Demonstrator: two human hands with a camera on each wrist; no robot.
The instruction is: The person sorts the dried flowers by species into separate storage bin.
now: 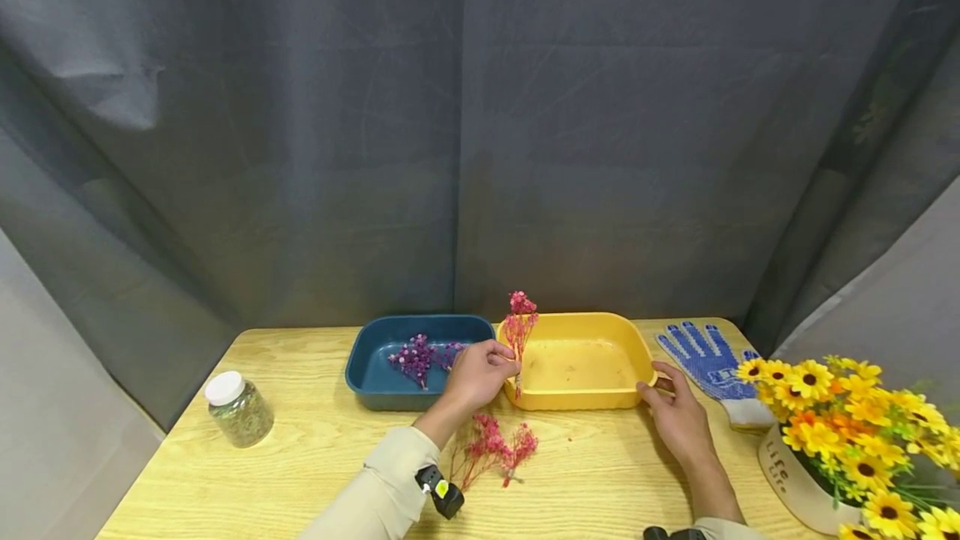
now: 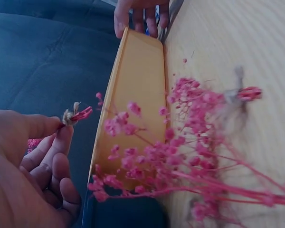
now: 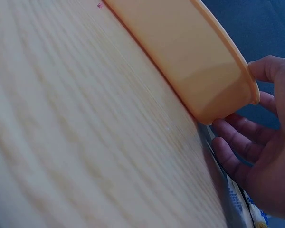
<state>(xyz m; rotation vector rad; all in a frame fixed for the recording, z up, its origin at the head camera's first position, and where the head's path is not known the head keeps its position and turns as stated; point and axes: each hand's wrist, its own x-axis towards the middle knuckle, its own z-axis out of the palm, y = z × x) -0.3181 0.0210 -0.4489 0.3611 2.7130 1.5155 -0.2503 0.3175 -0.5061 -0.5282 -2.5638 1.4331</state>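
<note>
My left hand pinches the tied stem end of a small bunch of pink dried flowers, which stands upright over the left end of the yellow tray. In the left wrist view, thumb and forefinger meet at the twine knot; most of that bunch is hidden there. My right hand holds the tray's right end, thumb at the rim and fingers against its outer side. More pink dried flowers lie on the table before the tray, with another twine-tied stem end visible.
Left of the yellow tray, a dark blue tray contains purple dried flowers. A white-lidded jar stands at the far left. On the right are a blue-and-white glove and a pot of yellow flowers. A grey curtain hangs behind.
</note>
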